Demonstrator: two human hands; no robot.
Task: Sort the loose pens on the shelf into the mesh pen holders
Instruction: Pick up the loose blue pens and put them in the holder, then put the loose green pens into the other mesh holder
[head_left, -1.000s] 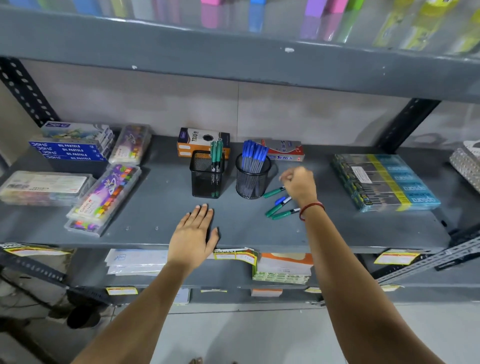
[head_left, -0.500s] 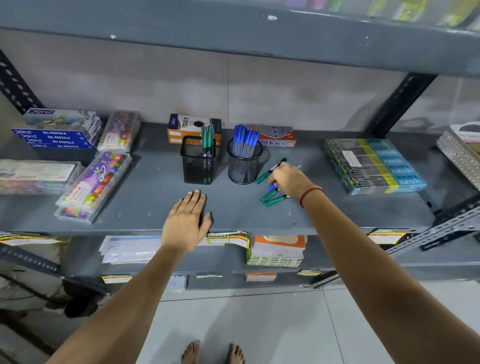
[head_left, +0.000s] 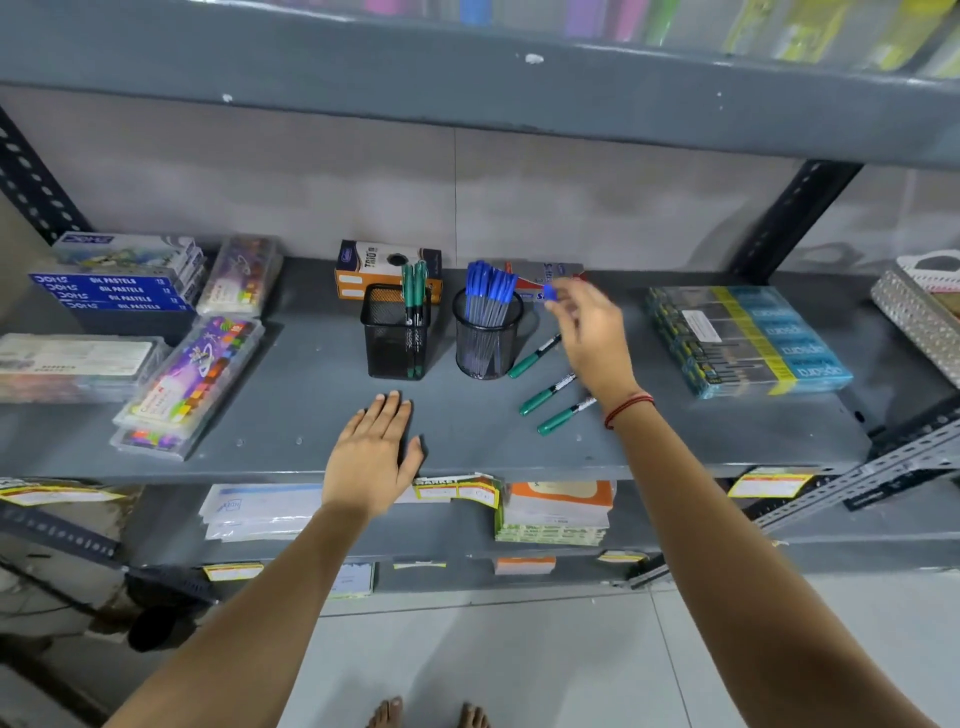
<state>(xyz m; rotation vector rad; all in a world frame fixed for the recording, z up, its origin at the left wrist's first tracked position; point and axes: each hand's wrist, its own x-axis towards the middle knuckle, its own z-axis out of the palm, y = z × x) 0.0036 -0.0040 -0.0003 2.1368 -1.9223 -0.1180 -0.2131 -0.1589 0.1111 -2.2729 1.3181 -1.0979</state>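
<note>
Two black mesh holders stand mid-shelf. The square holder (head_left: 396, 332) has green pens, the round holder (head_left: 485, 335) has several blue-capped pens. My right hand (head_left: 587, 332) is raised just right of the round holder, shut on a blue pen (head_left: 550, 293) whose cap shows at my fingertips. Three green pens (head_left: 548, 395) lie loose on the shelf under that hand. Flat on the shelf's front edge lies my left hand (head_left: 371, 457), fingers apart, holding nothing.
The grey metal shelf (head_left: 467, 441) has pastel boxes (head_left: 119, 283) and colour sets (head_left: 192, 374) at left, an orange box (head_left: 387, 267) behind the holders, a wrapped pack (head_left: 748, 338) at right. An upper shelf hangs overhead. Paper stacks sit below.
My right hand has lifted off the loose pens with a blue pen and moved up toward the round holder. The left hand stays flat on the shelf edge.
</note>
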